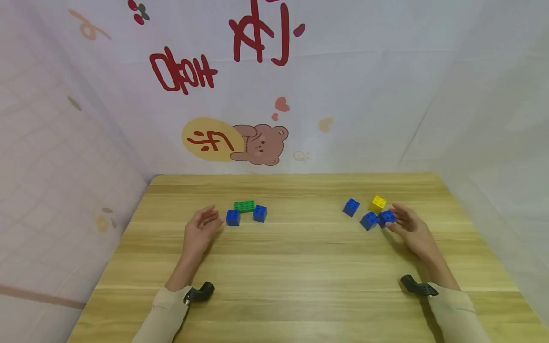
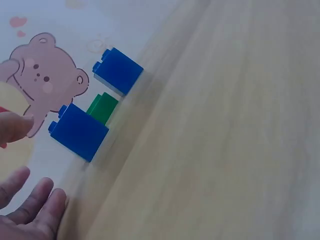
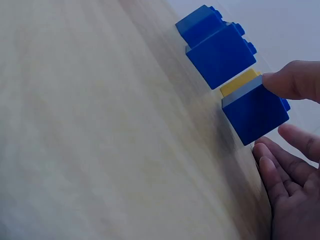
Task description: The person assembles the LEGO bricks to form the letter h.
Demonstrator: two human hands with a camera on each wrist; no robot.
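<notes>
On the left of the table, a blue toy brick [image 1: 233, 217] stands just right of my left hand [image 1: 202, 231], whose thumb and fingers are spread apart beside it and hold nothing. A green brick [image 1: 244, 206] lies behind it, with a second blue brick [image 1: 259, 213] to the right. At the right, my right hand [image 1: 412, 232] is at a blue brick [image 3: 256, 111]; its thumb overlaps one corner in the right wrist view, while the fingers lie loosely beyond the other side. Two more blue bricks [image 1: 369, 220] [image 1: 351, 207] and a yellow brick [image 1: 378, 204] are close by.
The wooden table [image 1: 291, 276] runs back to a white printed cloth [image 1: 364, 95] with a bear picture and red lettering. Cloth also hangs along both sides. Black wrist mounts [image 1: 201, 291] sit on the sleeves.
</notes>
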